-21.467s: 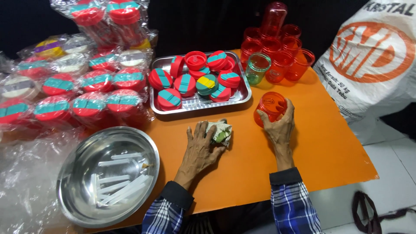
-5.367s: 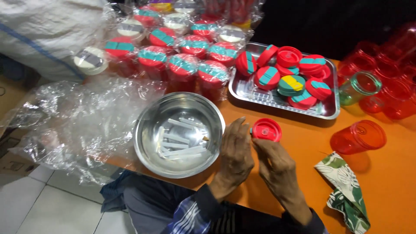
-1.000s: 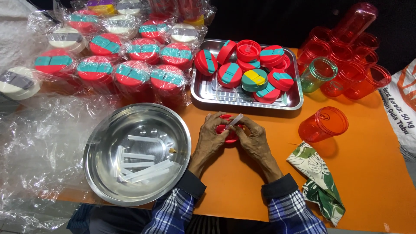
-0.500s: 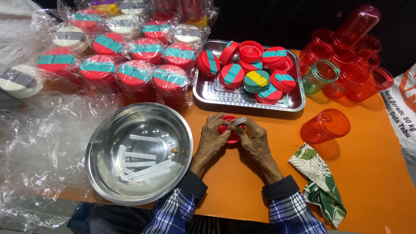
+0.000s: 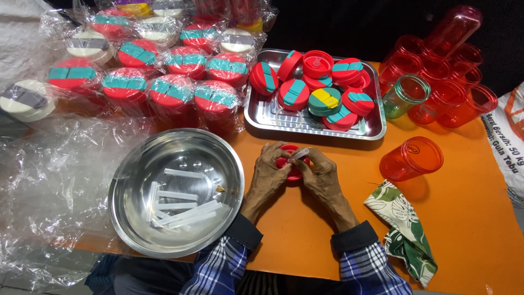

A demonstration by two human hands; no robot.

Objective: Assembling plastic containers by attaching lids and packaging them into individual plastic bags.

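Note:
Both hands meet over a red lid [image 5: 288, 164] on the orange table [image 5: 469, 218]. My left hand [image 5: 269, 168] grips the lid's left edge. My right hand [image 5: 321, 173] holds its right side and pinches a short clear tube [image 5: 302, 154] that rests on the lid. Most of the lid is hidden by my fingers. A round steel bowl [image 5: 131, 164] with several more clear tubes [image 5: 183, 206] sits just left of my left hand.
A steel tray [image 5: 314, 124] behind my hands holds several red lids with teal or yellow flaps. Wrapped cups with lids [image 5: 169, 82] fill the back left. Red tumblers [image 5: 447, 82] and a green one [image 5: 404, 95] stand back right; one red tumbler [image 5: 410, 158] and a leaf-print cloth [image 5: 406, 229] lie right.
My hands and the lid stay in nearly the same spot. The clear tube has shifted slightly on the lid between my fingers.

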